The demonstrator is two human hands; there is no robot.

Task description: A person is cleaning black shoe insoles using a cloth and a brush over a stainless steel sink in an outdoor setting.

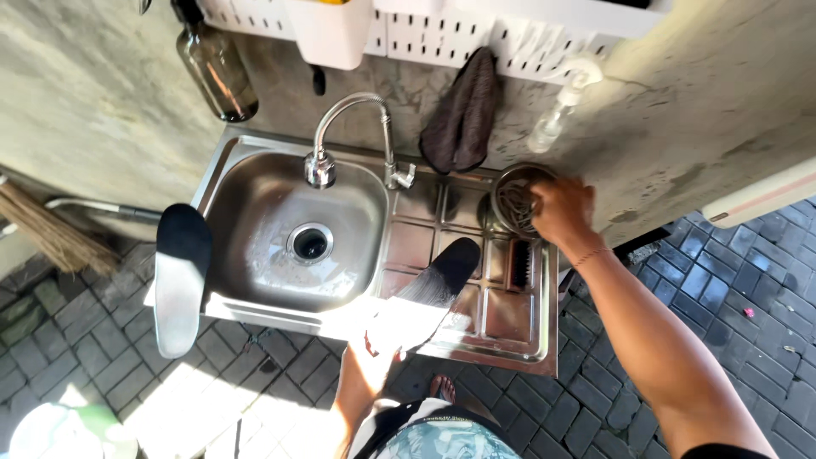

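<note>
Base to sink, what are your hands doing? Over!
Left hand grips a dark insole over the drainboard. Right hand reaching into the round metal bowl. Brush lies between.

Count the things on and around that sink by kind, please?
Black shoe insoles: 2
Black scrub brush: 1
Round metal bowl: 1
Dark hanging cloth: 1
Brown glass bottle: 1
Clear spray bottle: 1
Total: 7

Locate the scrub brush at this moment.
In the head view, the scrub brush lies on the drainboard right of the sink basin, just below the round metal bowl the right hand reaches into.
</note>
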